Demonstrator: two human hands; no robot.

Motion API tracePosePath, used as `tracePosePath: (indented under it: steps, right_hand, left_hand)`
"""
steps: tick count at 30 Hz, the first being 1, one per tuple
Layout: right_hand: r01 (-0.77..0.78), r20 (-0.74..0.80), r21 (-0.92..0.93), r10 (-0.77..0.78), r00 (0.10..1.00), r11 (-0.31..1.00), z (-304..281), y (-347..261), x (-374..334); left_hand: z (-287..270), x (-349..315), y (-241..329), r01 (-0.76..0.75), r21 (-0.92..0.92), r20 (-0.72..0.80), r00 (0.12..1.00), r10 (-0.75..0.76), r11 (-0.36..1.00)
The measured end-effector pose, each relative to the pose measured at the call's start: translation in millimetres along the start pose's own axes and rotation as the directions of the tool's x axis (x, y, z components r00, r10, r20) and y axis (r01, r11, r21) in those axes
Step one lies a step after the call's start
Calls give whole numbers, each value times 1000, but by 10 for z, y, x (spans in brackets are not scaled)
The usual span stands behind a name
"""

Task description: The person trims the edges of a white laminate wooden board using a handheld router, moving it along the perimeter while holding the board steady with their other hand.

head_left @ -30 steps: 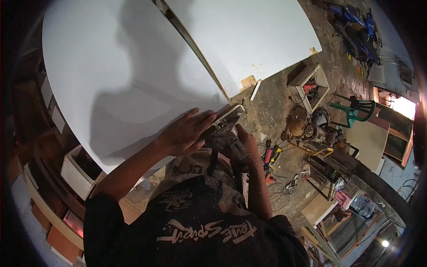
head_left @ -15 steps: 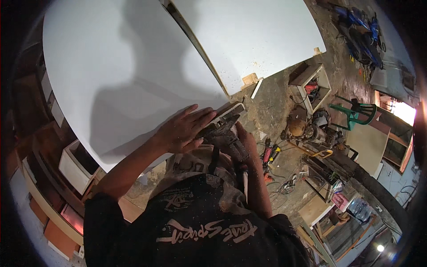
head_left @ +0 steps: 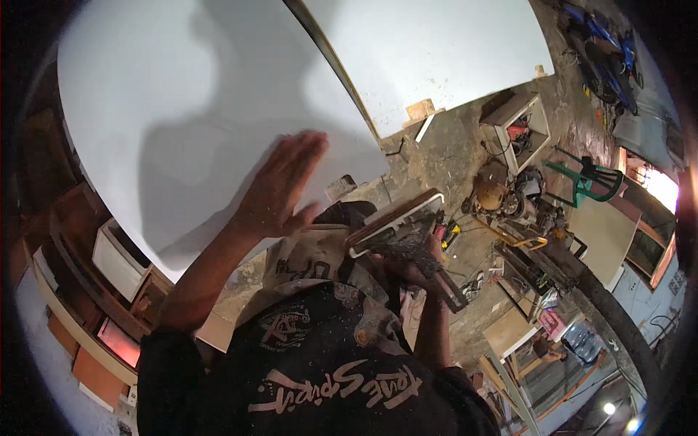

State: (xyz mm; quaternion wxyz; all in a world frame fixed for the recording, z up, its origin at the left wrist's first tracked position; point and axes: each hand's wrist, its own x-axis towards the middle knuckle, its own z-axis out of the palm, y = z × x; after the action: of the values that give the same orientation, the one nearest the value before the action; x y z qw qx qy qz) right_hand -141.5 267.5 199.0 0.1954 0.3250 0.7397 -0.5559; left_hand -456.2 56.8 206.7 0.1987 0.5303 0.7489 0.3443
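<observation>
My right hand point(head_left: 416, 275) grips a dusty, dark power tool point(head_left: 407, 243) with a long flat base plate, pale at its edge. The tool is held tilted in front of my body, apart from the board, and hides part of that hand. Its exact kind is hard to make out. Fingers stretched out, my left hand point(head_left: 280, 185) is over the near part of a large white board point(head_left: 109, 94) and holds nothing. Whether it touches the board I cannot tell. By the board's near corner, a small block point(head_left: 340, 187) shows.
A second white board point(head_left: 436, 51) lies beyond a narrow gap, with a wood block point(head_left: 419, 110) at its edge. On the right floor are an open box point(head_left: 518, 131), machinery point(head_left: 494, 192), a green chair point(head_left: 582, 182) and loose cables. Cabinet parts point(head_left: 120, 254) stand at the left.
My right hand has drawn the power tool back from the board's near edge and tilted it. My left hand has come off the tool and moved up over the board.
</observation>
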Motion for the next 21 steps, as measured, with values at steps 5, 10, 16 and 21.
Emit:
tracePosePath:
  steps: [5,10,16,21]
  right_hand:
    - [-8,158,-51,16,987,999,-311,-259,-269]
    - [-314,68,297,308,949,902,-84,77,-411]
    - [-452,200,636,433,879,625,77,481,-465]
    - [-79,-215,-42,68,974,996,82,-143,-82]
  left_hand:
    - [69,-10,9,33,207,20,999,-38,978]
    - [50,102,116,75,276,56,994,-94,958]
    - [96,111,98,119,335,59,987,-146,935]
    - [-32,146,138,101,190,98,988,-121,977]
